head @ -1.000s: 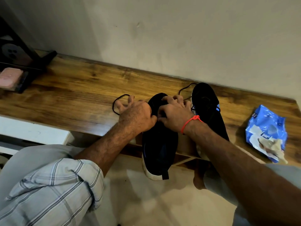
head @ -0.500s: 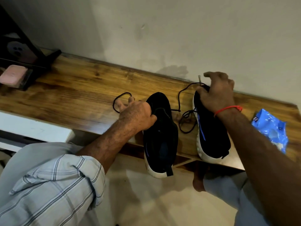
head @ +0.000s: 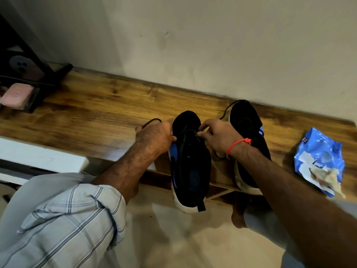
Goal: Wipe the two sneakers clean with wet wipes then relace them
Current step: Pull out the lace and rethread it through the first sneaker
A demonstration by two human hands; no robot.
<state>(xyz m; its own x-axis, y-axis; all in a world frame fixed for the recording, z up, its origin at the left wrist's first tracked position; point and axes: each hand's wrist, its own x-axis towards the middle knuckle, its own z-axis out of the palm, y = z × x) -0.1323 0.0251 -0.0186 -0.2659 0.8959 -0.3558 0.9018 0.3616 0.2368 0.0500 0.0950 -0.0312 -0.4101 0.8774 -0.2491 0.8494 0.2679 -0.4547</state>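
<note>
Two black sneakers with white soles lie side by side on the wooden bench [head: 100, 117], heels hanging over its front edge. The left sneaker [head: 190, 167] shows blue trim and a black lace [head: 149, 121] that loops out to the left. My left hand [head: 154, 136] grips that lace at the shoe's left side. My right hand [head: 218, 135] pinches the lace over the same shoe's tongue. The right sneaker [head: 247, 122] lies partly under my right forearm, its own lace trailing at the toe.
A blue wet wipes pack [head: 318, 151] lies on the bench at the right with used wipes [head: 324, 176] on it. A pink box [head: 16, 96] and a dark stand [head: 29, 70] sit at the far left. The wall runs along the bench's back.
My right hand has let go of the right sneaker's toe and come back to the left sneaker's lace. The right sneaker has been set down closer. My left hand has stayed put.
</note>
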